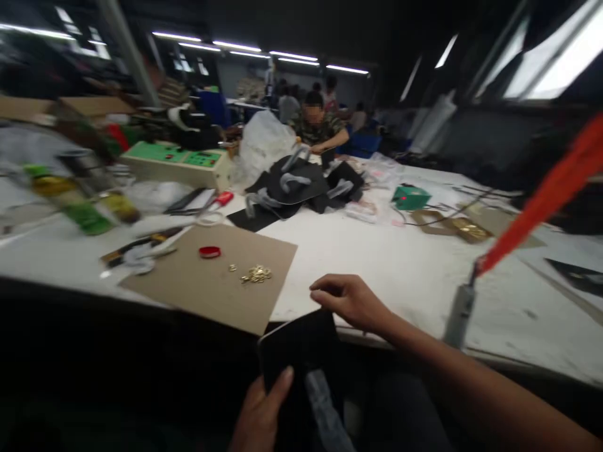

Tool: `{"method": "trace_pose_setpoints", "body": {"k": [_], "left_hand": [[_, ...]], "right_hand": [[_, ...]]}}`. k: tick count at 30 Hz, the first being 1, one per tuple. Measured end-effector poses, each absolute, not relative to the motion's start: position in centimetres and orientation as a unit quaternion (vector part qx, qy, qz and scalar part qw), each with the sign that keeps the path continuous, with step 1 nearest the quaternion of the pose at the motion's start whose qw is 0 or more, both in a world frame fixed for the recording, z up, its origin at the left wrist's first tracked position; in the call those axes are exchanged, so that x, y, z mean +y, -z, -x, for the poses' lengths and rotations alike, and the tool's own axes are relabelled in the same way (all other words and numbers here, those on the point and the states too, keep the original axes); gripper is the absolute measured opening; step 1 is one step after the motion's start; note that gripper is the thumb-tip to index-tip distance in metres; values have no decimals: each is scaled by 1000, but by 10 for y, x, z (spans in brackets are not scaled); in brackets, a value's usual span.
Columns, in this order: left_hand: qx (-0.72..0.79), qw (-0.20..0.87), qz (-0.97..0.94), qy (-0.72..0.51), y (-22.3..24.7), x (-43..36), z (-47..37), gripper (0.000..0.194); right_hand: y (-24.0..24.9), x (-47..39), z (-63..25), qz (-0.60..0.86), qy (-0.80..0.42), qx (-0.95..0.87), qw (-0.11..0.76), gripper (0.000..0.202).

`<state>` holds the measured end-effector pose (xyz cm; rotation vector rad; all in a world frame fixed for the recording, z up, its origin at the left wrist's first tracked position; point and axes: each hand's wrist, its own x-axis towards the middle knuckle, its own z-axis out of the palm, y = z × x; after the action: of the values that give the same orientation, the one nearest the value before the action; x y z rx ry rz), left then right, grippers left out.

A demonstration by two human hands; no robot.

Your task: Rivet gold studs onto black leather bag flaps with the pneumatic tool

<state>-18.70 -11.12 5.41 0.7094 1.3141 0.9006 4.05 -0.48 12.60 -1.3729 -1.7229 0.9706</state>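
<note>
My left hand (264,408) grips a black flat panel (301,345) by its left edge, thumb on top, below the table's front edge. A grey plastic-wrapped strap (325,408) runs down the panel's face. My right hand (351,301) hovers just above the panel's upper right corner, its fingers curled and thumb and forefinger tips close together. Whatever it may pinch is too small to make out. Left of it, a pile of small gold metal fittings (258,274) lies on a brown cardboard sheet (202,295), near a red ring-shaped item (210,252).
Black panels with grey wrapped handles (296,182) are heaped mid-table. A green-topped control box (174,160), bottles (70,201) and tools stand left. At right are a green box (409,198), trays of gold parts (471,229) and a post with an orange strip (541,194). A person sits opposite.
</note>
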Motion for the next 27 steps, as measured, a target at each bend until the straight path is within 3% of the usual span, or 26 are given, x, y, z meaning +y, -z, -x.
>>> {"method": "trace_pose_setpoints", "body": {"k": [7, 12, 21, 27], "left_hand": [[601, 650, -250, -392, -33, -129, 195, 69], [617, 632, -246, -399, -29, -126, 210, 72], [568, 670, -237, -415, -35, -116, 212, 62], [561, 667, -217, -439, -34, -123, 209, 63]], "right_hand": [[-60, 100, 24, 511, -291, -753, 296, 13], [-28, 131, 45, 531, -269, -756, 272, 12], [-14, 135, 47, 536, -237, -768, 258, 1], [-8, 137, 47, 538, -223, -777, 239, 5]]}}
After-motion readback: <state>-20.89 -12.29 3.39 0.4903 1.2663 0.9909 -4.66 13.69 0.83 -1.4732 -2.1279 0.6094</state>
